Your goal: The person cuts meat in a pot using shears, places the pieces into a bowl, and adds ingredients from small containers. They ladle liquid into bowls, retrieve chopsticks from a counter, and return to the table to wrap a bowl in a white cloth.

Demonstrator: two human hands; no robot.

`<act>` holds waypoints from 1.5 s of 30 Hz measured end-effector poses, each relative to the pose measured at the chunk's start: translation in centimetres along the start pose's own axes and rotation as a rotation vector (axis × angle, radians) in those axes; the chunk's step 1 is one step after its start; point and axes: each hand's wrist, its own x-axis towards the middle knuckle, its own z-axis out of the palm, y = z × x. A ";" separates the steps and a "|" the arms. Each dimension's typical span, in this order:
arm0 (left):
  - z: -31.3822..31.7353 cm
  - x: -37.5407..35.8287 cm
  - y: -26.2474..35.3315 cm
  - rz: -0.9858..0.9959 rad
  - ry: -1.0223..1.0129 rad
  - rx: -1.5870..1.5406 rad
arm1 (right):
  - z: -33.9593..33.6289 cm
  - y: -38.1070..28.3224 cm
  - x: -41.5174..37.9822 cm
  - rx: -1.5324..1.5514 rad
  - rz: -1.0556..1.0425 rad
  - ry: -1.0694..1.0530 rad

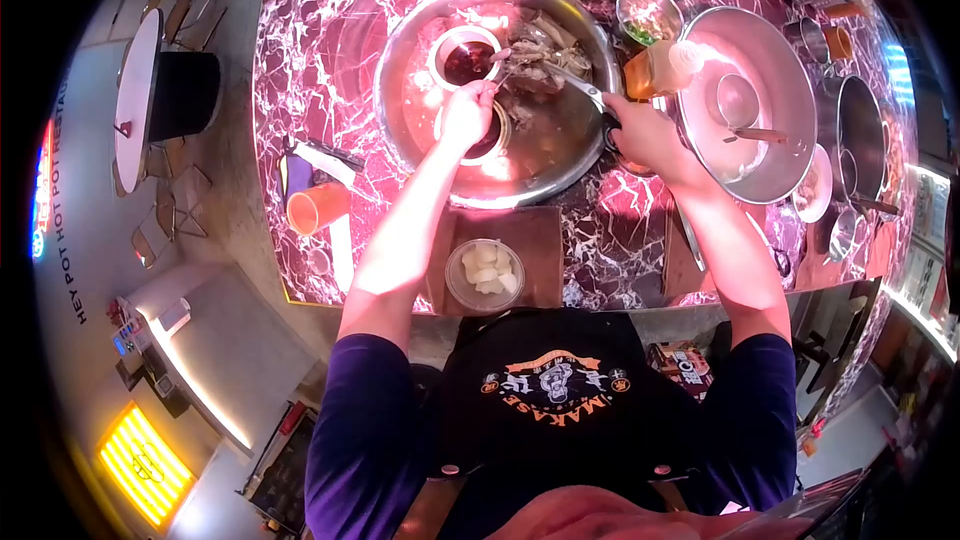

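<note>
My right hand is closed around the dark handles of a pair of scissors, whose blades reach left to a clump of cooked meat. Beside the meat, my left hand is closed in a pinch; what its fingers grip is too small to make out. Both hands work over a wide metal basin with brownish liquid in it. Within the basin stand a white-rimmed bowl of dark red contents and a second round bowl, partly hidden by my left hand.
To the right is a large steel pot with a ladle inside, next to a bottle of amber liquid. Small bowls of food stand behind. Near me is a bowl of white pieces; an orange cup lies left.
</note>
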 end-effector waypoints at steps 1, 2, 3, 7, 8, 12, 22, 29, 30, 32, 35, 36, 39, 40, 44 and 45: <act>-0.1 -0.2 -0.2 0.023 0.001 -0.010 | -0.6 -0.4 -0.8 -0.044 0.023 0.042; -0.1 -0.5 -0.4 0.045 0.005 -0.022 | -0.8 -0.7 -1.2 -0.091 0.043 0.084; 0.4 0.4 -0.4 0.068 0.019 -0.023 | -1.1 -0.3 -0.5 -0.098 0.040 0.110; 0.5 -0.2 -0.9 0.126 -0.001 -0.025 | 0.2 -1.2 1.1 -0.024 0.076 0.133; 0.6 -0.4 -0.9 0.155 -0.011 -0.020 | 0.6 -1.6 1.8 -0.019 0.079 0.124; 0.4 -0.2 -0.3 0.171 -0.010 -0.044 | 2.3 -2.7 4.1 -0.030 0.045 0.157; -0.2 -0.3 0.1 0.024 -0.005 -0.178 | 1.9 0.8 1.3 -0.004 -0.032 0.185; 0.1 -0.3 0.3 0.059 -0.103 -0.198 | 1.6 -1.3 1.6 -0.095 -0.012 0.264; -0.3 -0.9 1.5 0.076 -0.101 -0.123 | 2.5 -1.1 2.3 -0.095 -0.018 0.289; -1.0 -1.9 3.2 0.076 -0.100 -0.045 | 2.9 -0.9 2.7 -0.053 -0.001 0.259; -0.2 -1.8 1.2 0.074 -0.031 -0.199 | 2.8 0.4 0.7 -0.027 -0.033 0.237; -0.1 -1.9 1.0 0.078 -0.032 -0.202 | 3.0 1.0 -0.4 -0.035 -0.037 0.289; -0.4 -2.6 1.3 -0.032 -0.074 -0.442 | 0.9 0.8 -3.6 -0.079 -0.006 0.285; -0.7 -3.0 1.7 -0.094 -0.101 -0.532 | 0.4 0.5 -4.1 -0.140 0.002 0.321; -1.4 -3.4 3.0 -0.161 -0.149 -0.593 | -0.1 0.2 -3.3 -0.128 0.012 0.305; -1.3 -3.3 2.8 -0.159 -0.145 -0.592 | -0.3 -0.1 -2.7 -0.115 0.024 0.308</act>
